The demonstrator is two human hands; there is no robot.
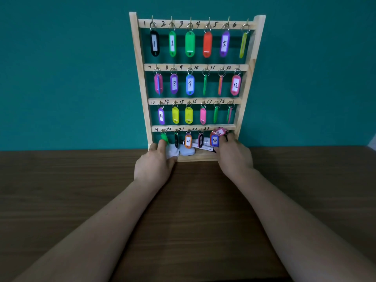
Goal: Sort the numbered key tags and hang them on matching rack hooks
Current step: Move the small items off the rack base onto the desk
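Presently, the pink tag [220,131] is shown pinched in the fingertips [228,137] of the right hand [234,157]. It is held at the right end of the lowest rail of the rack [140,78], just above the blue tag marked 23 [214,140]. The last hook of that row is not seen, being covered by the tag and the fingers.

The left hand [154,165] is laid on the rack's foot with fingers extended and nothing clasped. One fingertip is placed just beside the green tag [164,137] on hook 19. Pale objects [187,152] are seen on the base ledge, and the rack is stood at the far edge of the wooden table [81,190].

The pink tag is judged to be light, stiff, smooth plastic, easily twisted out of a loose pinch. Its metal ring may be expected to swing freely. Hold is best taken on the flat body close to the ring end, or on the ring itself, so that the ring can be steered onto the hook.

The pink tag's long axis is seen lying nearly level, with its label turned toward the camera, whereas every hung tag is seen with its long axis vertical, ring uppermost. Which end carries the ring cannot be told.
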